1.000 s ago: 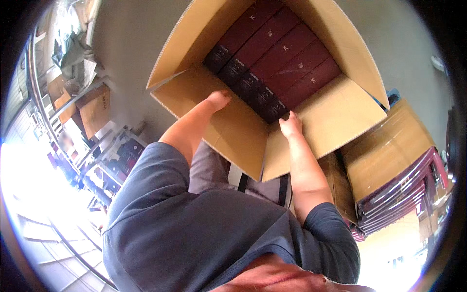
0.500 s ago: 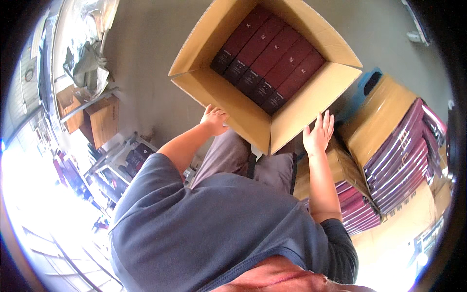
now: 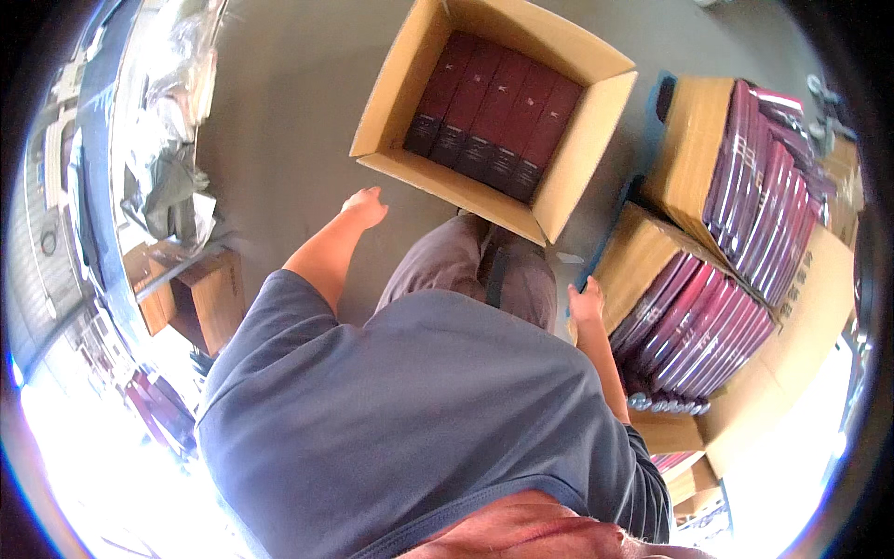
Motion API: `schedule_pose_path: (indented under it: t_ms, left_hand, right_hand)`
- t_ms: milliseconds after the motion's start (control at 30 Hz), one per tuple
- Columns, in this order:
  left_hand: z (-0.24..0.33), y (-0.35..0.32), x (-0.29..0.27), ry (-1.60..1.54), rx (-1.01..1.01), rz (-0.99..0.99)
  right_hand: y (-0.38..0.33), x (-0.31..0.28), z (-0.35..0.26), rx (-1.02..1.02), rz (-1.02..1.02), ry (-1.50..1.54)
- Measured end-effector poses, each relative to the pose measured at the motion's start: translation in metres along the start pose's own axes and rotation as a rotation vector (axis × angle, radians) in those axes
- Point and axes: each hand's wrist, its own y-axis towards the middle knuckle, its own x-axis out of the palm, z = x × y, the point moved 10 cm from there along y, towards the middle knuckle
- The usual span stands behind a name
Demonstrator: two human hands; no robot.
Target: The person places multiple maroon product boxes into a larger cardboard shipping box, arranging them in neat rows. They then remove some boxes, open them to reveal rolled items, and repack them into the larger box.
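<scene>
Located in front of the legs, against the gray floor [image 3: 289, 121]: open carton [image 3: 582, 149], mouth facing up, set at a slant. Cannot tell the support beneath. Packed inside: five maroon boxes [image 3: 498, 107], side by side in one row, blackish at the ends nearest the legs, small pale marks on top.

Observed left of the carton: left hand [image 3: 366, 207], near a corner but apart from it, empty, fingers loosely extended and slightly bent. Observed lower, at the right: right hand [image 3: 587, 300], empty, thumb and fingers parted, likewise apart from the open carton. Positioned just beside a second carton [image 3: 643, 256]; cannot tell whether touching.

Stacked in the second carton: glossy maroon packs [image 3: 698, 326], close together. Standing farther back: third carton [image 3: 694, 140], filled with purplish packs [image 3: 759, 191].

Worn: dark gray-blue shirt [image 3: 410, 401]; brownish-gray trousers [image 3: 433, 261], partly hidden by the open carton. Noted at far left: brown carton [image 3: 214, 293] near crumpled gray plastic [image 3: 172, 205].
</scene>
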Motion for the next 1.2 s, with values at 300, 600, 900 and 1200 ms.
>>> schedule_pose_path:
  t_ms: [300,600,900,1200]
  left_hand:
    - [0.055,0.005,0.002,0.124,0.1,-0.074]
    - [0.342,-0.054,-0.03,0.607,0.575,0.093]
    - [0.567,-0.15,0.085,0.862,0.84,-0.112]
    - [0.724,-0.114,0.216,0.795,1.047,-0.375]
  right_hand:
    - [-0.077,0.054,0.153,0.284,0.021,0.259]
    - [-0.162,0.093,0.278,0.595,0.158,0.771]
    - [-0.153,0.082,0.398,0.614,0.325,1.007]
    - [-0.193,0.166,0.41,0.846,0.21,1.26]
